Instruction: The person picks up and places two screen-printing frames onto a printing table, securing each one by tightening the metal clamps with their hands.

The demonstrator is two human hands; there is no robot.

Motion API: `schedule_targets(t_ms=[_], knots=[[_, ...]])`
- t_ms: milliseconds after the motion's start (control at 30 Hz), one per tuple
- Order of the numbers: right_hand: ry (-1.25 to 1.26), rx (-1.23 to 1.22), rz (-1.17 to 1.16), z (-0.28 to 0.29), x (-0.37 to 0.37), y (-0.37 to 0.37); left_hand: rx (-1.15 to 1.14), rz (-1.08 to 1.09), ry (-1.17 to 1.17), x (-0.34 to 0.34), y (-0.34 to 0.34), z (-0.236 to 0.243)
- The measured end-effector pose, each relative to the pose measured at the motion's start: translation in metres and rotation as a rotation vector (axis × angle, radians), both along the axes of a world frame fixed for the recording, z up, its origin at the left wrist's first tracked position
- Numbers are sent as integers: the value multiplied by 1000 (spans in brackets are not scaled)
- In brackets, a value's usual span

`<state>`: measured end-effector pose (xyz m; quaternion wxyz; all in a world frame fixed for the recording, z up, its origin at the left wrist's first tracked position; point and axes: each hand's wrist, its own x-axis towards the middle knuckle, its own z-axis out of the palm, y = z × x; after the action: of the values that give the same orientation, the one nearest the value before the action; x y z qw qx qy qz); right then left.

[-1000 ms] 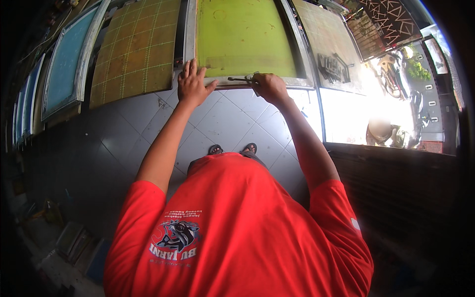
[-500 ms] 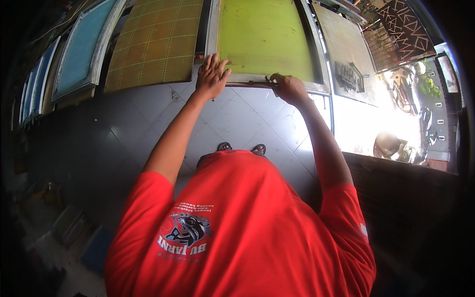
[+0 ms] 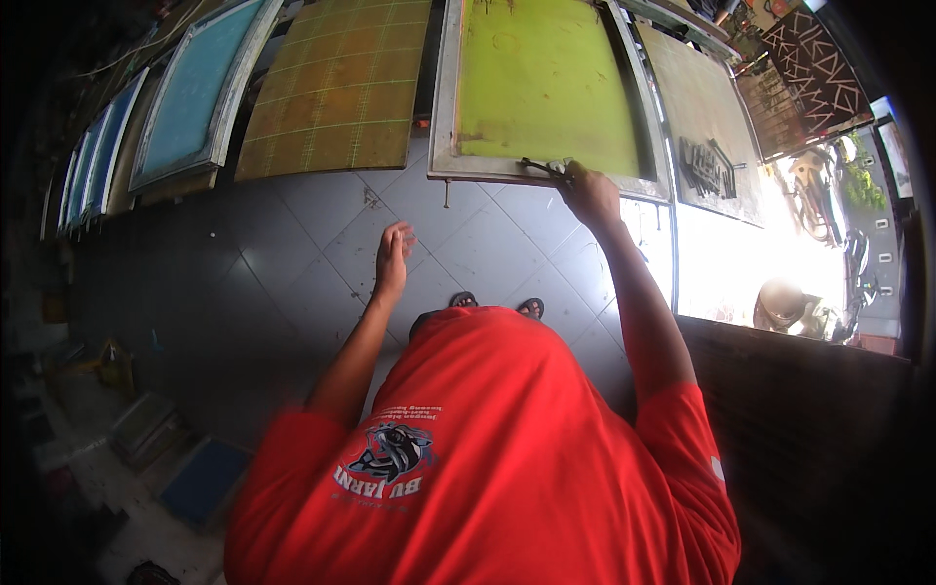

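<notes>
A screen-printing frame [image 3: 444, 136] with grey metal bars and lime-green mesh lies in front of me. My right hand [image 3: 592, 193] is closed on a slender dark metal tool [image 3: 544, 169], lying across the frame's near bar at right of middle. Its exact kind is too small to make out. My left hand [image 3: 394, 255] hangs in the air over the floor, away from the frame, fingers loosely bent, and nothing shows in it. Below the near bar, toward its left end, a thin bolt [image 3: 447, 193] sticks down.
Left of the frame lies a brown board [image 3: 336, 88] with green grid lines, then a blue-meshed frame [image 3: 200, 93]. A pale board [image 3: 697, 107] with dark metal pieces [image 3: 706, 168] is on the right. Grey floor tiles [image 3: 302, 219] stretch below; a dark wooden surface [image 3: 780, 390] stands at lower right.
My left hand has come off the frame's near left corner and drawn back toward my body. The right hand stays at the near bar, and the tool's dark end now shows more plainly.
</notes>
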<state>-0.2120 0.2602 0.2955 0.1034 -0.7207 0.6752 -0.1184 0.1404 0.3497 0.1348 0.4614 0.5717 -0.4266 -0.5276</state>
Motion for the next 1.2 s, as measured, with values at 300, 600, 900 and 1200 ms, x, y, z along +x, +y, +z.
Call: schedule_targets(t_ms=[300,600,900,1200], knots=[[-17,106,120,1,-15,-11,765,-498,-596,164,273,-192],[-17,-35,86,-5,-14,-10,522,-158,-684,141,180,-167],[16,-33,205,3,-4,-14,437,-299,-198,57,113,-115],[-28,22,101,-5,-13,-14,554,-295,-602,108,150,-137]])
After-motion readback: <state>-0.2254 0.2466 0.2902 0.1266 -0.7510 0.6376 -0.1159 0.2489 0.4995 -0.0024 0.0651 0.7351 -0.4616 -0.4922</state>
